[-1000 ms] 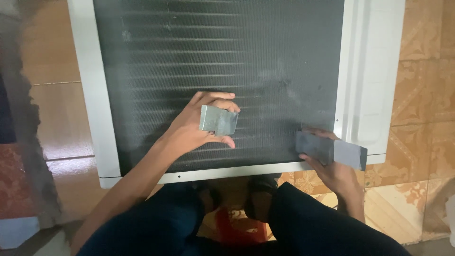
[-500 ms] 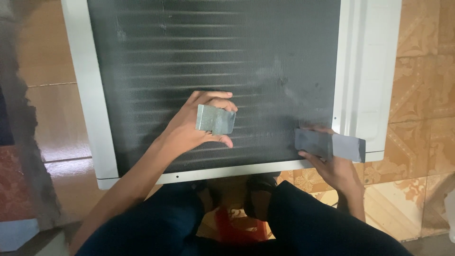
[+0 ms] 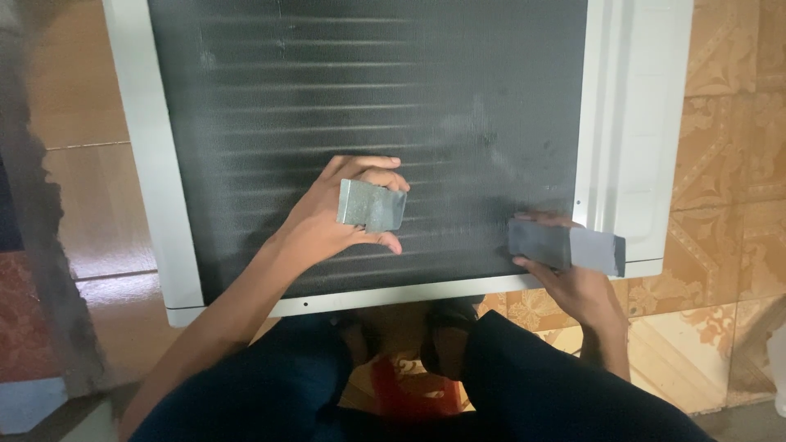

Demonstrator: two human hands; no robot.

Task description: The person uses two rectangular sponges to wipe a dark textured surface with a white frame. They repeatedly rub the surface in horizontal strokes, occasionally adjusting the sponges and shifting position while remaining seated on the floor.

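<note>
2 hands: left hand (image 3: 323, 225), right hand (image 3: 577, 286); 2 grey blocks (image 3: 372, 205) (image 3: 566, 247); 1 finned panel (image 3: 368, 98).

The left hand (image 3: 332, 217) reaches forward, thumb and fingers pinched shut on something flat; the right hand (image 3: 573, 282), nearer and lower, grips too.

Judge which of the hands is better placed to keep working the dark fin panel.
Probably the left hand: it holds the small metal plate against the middle of the fin panel. The right hand holds a grey block at the panel's lower right corner.
</note>
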